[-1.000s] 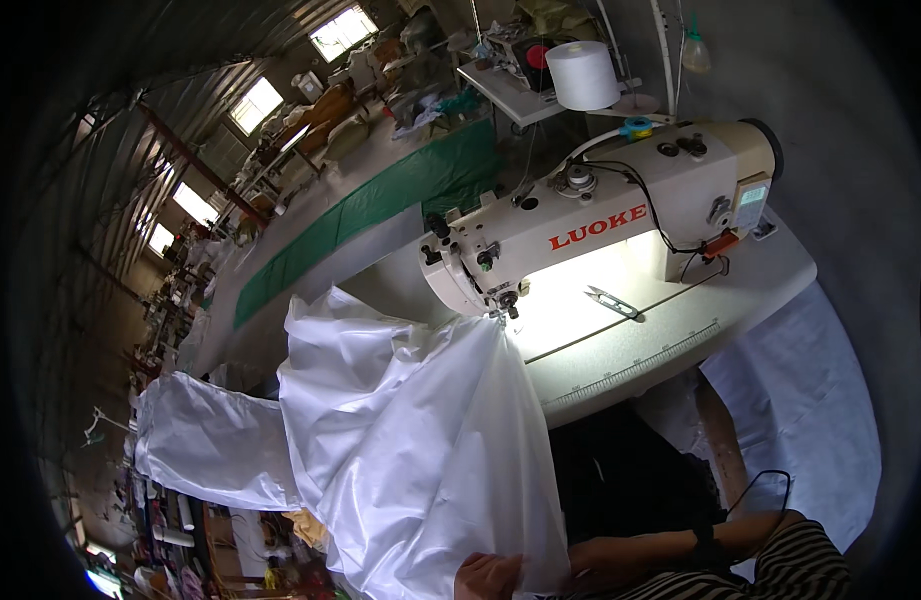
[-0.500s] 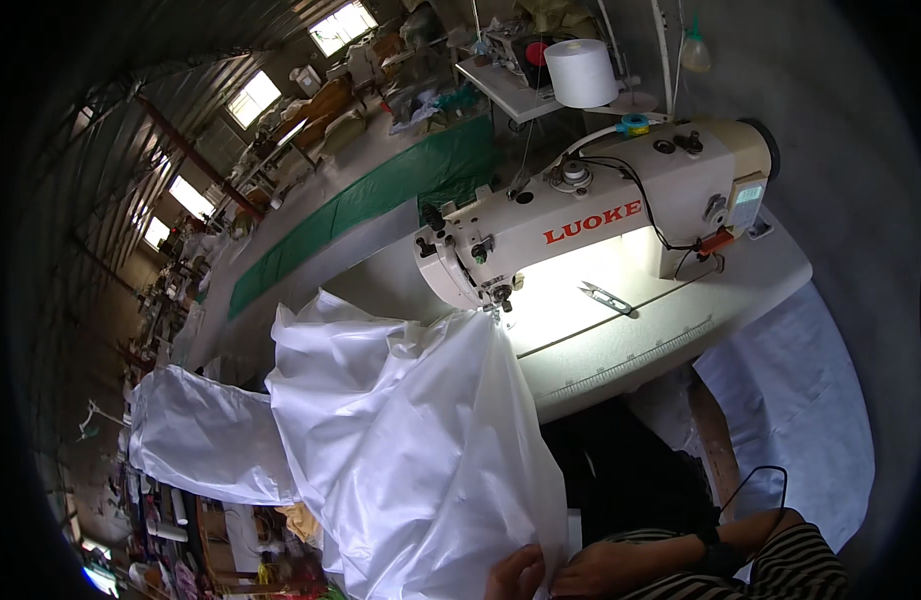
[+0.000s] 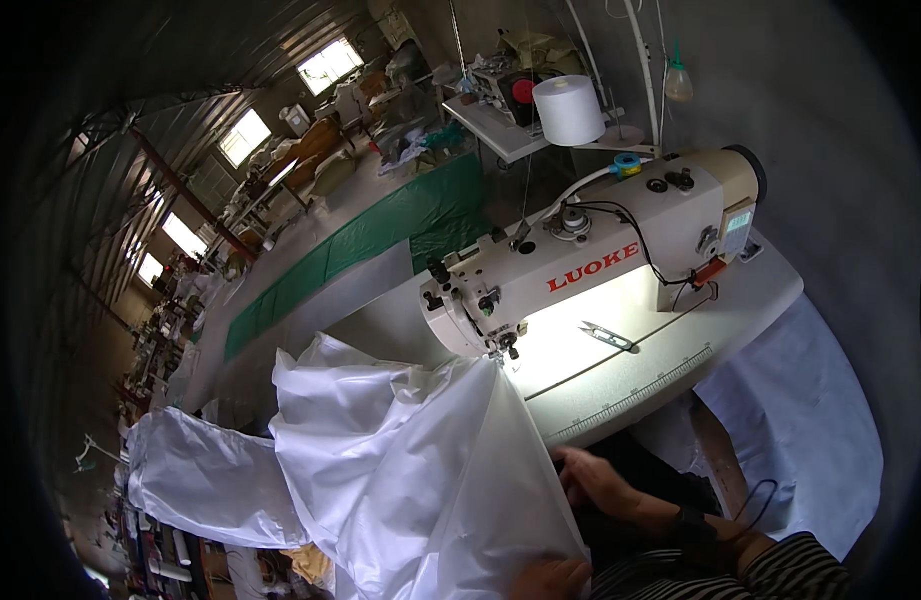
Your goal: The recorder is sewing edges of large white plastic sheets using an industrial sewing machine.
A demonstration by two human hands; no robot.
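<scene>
Right at the lower middle of the view, the right hand (image 3: 595, 480) lies with fingers spread and loosely curved against the near edge of the white fabric (image 3: 420, 480), touching it just below the front rim of the tabletop (image 3: 680, 365); it seems to press the cloth rather than pinch it, though the angle makes that hard to settle. The left hand (image 3: 550, 578) shows only as a knuckled edge at the bottom of the frame, up against the lower hem of the same fabric, and I cannot tell whether it grips. That fabric rises in a taut fold to the needle area of the cream sewing machine (image 3: 590, 260) and billows away to the left in big crumpled heaps. On the lit tabletop beside the needle lie small thread snips (image 3: 607, 336). Behind the machine stands a large white thread cone (image 3: 568, 108). A long green cloth (image 3: 380, 240) runs along the far bench.
</scene>
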